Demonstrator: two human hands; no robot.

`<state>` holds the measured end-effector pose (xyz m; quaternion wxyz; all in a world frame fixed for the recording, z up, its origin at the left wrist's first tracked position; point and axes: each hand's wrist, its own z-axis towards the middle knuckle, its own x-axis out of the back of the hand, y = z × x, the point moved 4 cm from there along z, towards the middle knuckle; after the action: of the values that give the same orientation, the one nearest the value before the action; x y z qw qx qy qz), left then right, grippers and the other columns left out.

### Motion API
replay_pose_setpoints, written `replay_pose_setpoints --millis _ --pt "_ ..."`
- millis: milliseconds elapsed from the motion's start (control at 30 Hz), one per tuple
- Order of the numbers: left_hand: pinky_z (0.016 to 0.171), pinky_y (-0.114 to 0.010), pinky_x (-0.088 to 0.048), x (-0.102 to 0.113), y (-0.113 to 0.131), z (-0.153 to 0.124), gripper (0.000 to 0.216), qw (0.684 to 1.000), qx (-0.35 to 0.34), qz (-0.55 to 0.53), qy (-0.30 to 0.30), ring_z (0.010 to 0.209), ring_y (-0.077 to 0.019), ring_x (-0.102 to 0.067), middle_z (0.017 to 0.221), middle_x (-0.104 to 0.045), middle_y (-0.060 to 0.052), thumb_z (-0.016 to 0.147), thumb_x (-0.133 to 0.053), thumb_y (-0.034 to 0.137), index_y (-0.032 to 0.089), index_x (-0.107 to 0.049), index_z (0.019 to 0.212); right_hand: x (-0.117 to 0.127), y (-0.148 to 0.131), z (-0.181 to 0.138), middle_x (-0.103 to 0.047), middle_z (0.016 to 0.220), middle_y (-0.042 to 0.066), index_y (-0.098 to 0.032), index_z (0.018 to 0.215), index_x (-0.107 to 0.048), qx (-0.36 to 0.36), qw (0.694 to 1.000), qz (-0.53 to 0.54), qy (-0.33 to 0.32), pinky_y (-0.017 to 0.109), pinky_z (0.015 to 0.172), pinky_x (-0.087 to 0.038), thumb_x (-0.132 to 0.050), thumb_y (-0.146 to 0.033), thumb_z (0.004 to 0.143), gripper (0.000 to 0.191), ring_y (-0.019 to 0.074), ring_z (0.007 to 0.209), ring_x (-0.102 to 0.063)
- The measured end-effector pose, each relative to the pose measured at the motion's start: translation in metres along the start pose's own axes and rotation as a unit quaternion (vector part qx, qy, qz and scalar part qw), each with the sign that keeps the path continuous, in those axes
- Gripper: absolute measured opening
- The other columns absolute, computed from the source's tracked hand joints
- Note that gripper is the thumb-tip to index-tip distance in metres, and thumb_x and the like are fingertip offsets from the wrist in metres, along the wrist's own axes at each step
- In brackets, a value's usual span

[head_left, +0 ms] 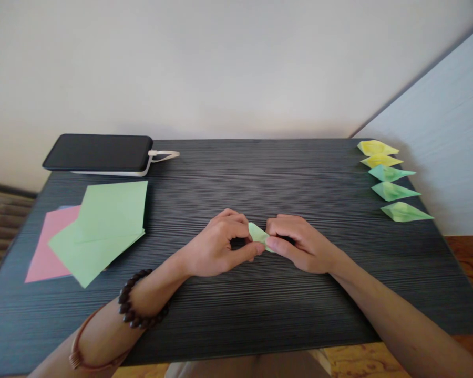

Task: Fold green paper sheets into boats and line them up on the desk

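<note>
A small folded piece of light green paper is held between my two hands above the middle of the dark table. My left hand pinches its left side with thumb and fingers. On the other side, my right hand grips the paper's lower right part, thumb in front and fingers curled. Much of the paper is covered by my fingertips. A dark beaded bracelet and a thin brown band circle my left wrist and forearm.
Light green sheets overlap a pink sheet at the left. Behind them a black phone rests on a white block with a short white cable. Several folded paper pieces, yellow and green, line the table's right side.
</note>
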<state>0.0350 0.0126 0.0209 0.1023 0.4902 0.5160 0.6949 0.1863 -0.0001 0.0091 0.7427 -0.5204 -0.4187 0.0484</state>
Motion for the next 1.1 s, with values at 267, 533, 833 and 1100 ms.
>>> replay_pose_setpoints --millis 267,533,833,1100 --pt "0.079 -0.028 -0.040 0.005 -0.001 0.001 0.028 0.994 0.007 -0.094 0.057 0.070 -0.0124 -0.057 0.064 -0.066 0.000 0.089 -0.053 0.026 0.016 -0.063 0.066 0.002 0.001 0.000 -0.046 0.066 -0.002 -0.017 0.073 -0.049 -0.011 0.999 0.044 0.013 0.025 0.059 -0.032 -0.044 -0.032 0.092 0.024 0.0101 0.061 -0.042" --pt "0.083 -0.031 -0.036 0.002 0.003 -0.002 0.036 0.999 -0.014 -0.028 0.015 0.073 -0.0137 -0.056 0.069 -0.065 -0.001 0.092 -0.043 0.031 0.016 -0.061 0.065 0.005 0.000 -0.001 -0.042 0.061 -0.003 -0.018 0.065 -0.044 0.004 0.999 0.044 -0.019 0.025 0.060 -0.030 -0.042 -0.030 0.093 0.030 0.0096 0.059 -0.040" --pt "0.087 -0.029 -0.034 -0.003 0.001 -0.002 0.038 0.993 -0.034 -0.111 -0.021 0.067 -0.0094 -0.054 0.064 -0.061 0.002 0.098 -0.033 0.024 0.015 -0.063 0.076 0.011 -0.002 0.001 -0.044 0.058 -0.004 -0.018 0.062 -0.045 0.019 0.992 0.083 -0.088 0.026 0.064 -0.031 -0.040 -0.031 0.095 0.036 0.0099 0.059 -0.041" --pt "0.081 -0.029 -0.038 -0.003 0.005 -0.001 0.030 0.995 -0.037 -0.096 0.011 0.063 -0.0108 -0.054 0.059 -0.063 0.002 0.091 -0.049 0.029 0.017 -0.061 0.067 0.007 -0.001 -0.001 -0.040 0.055 -0.004 -0.018 0.061 -0.044 0.031 0.996 0.062 -0.052 0.026 0.062 -0.031 -0.042 -0.031 0.094 0.036 0.0096 0.056 -0.039"
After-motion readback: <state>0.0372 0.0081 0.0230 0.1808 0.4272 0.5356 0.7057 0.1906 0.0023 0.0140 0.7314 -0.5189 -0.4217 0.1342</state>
